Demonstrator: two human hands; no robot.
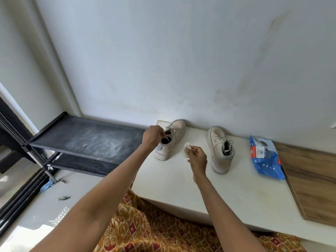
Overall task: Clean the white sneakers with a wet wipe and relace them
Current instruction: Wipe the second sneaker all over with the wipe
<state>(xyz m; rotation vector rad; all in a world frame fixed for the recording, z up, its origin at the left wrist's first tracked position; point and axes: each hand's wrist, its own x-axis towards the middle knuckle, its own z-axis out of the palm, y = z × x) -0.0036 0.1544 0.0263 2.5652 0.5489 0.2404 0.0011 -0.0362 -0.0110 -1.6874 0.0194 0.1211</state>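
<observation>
Two white sneakers stand on a white table (181,182), toes toward the wall. My left hand (152,136) grips the tongue and collar of the left sneaker (174,139) at its opening. My right hand (197,157) pinches a crumpled white wet wipe (187,149) between the two shoes, just above the tabletop. The right sneaker (221,150) stands alone, laces loose at its top.
A blue wet-wipe pack (265,157) lies to the right of the shoes. A wooden board (312,179) covers the table's right end. A black shoe rack (85,140) stands left of the table against the wall. Patterned orange cloth (154,230) lies below the table's front edge.
</observation>
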